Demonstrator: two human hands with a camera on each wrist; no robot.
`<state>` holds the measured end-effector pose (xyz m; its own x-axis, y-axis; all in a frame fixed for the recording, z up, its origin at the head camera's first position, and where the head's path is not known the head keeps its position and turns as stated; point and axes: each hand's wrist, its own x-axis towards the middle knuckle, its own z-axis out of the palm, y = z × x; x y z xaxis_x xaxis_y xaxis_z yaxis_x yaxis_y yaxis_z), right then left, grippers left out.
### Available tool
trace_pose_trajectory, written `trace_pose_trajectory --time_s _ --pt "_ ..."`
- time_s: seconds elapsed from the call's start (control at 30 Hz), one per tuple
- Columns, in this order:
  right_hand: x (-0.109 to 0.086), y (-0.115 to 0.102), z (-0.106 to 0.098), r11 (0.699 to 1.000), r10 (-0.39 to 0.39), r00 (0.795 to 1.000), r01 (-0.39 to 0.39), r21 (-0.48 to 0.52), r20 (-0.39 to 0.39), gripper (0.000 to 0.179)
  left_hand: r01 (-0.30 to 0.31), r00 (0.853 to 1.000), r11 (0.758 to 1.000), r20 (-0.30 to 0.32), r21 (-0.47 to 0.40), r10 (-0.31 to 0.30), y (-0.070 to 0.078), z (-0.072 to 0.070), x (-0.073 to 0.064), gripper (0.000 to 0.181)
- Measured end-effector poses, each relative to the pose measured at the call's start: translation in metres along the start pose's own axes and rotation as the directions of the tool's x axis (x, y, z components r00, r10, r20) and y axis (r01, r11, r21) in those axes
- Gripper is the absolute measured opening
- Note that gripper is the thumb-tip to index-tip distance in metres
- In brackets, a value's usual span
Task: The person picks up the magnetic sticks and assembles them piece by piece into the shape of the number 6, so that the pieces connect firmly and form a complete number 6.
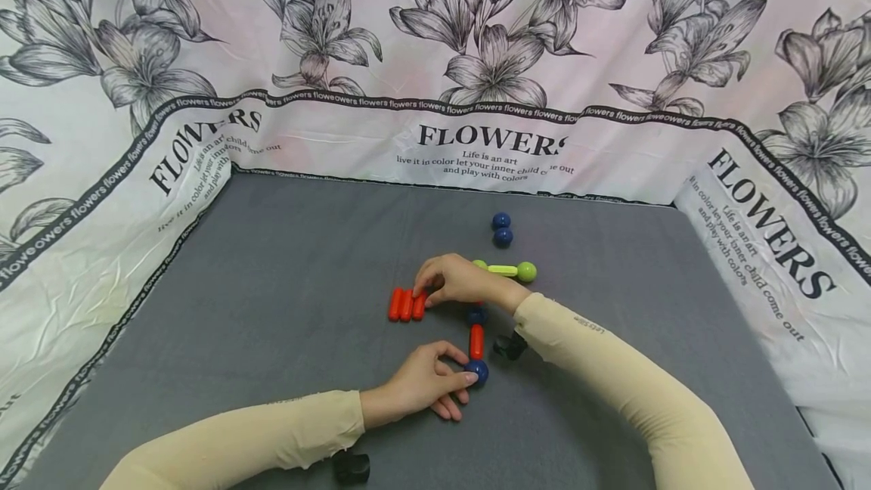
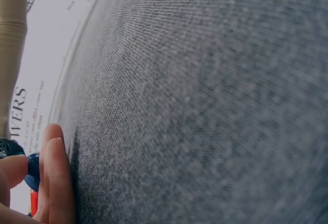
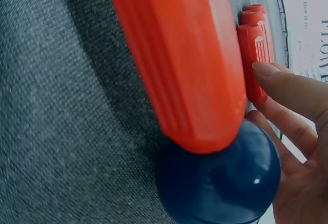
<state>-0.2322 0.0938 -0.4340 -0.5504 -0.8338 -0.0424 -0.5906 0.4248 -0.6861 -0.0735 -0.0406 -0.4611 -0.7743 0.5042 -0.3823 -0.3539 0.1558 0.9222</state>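
Observation:
My left hand (image 1: pixel 432 382) pinches a blue ball (image 1: pixel 478 372) at the near end of a red stick (image 1: pixel 477 342). That stick lies in line with another blue ball (image 1: pixel 478 315), partly covered by the right forearm. Farther left, my right hand (image 1: pixel 457 279) has thumb and finger on the rightmost red stick (image 1: pixel 419 307) of a row of 3 lying side by side. The right wrist view shows this pinched red stick (image 3: pixel 251 55) behind a large, close red stick (image 3: pixel 179 65) that meets a blue ball (image 3: pixel 220 180).
Beyond the right hand, a yellow-green stick (image 1: pixel 502 271) joins a green ball (image 1: pixel 527 272) and another one partly hidden. Two blue balls (image 1: pixel 502 229) sit farther back. Black wrist devices (image 1: pixel 351 467) show at both wrists. Flower-printed cloth (image 1: pixel 435 36) borders the grey table (image 1: pixel 306 263).

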Motion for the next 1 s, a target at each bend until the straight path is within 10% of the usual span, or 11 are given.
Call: trace_pose_trajectory --time_s 1.0 --pt "0.001 -0.009 0.001 0.943 -0.050 0.997 0.067 -0.326 0.062 0.018 0.063 0.998 0.998 0.011 0.004 -0.063 0.006 -0.001 0.004 0.031"
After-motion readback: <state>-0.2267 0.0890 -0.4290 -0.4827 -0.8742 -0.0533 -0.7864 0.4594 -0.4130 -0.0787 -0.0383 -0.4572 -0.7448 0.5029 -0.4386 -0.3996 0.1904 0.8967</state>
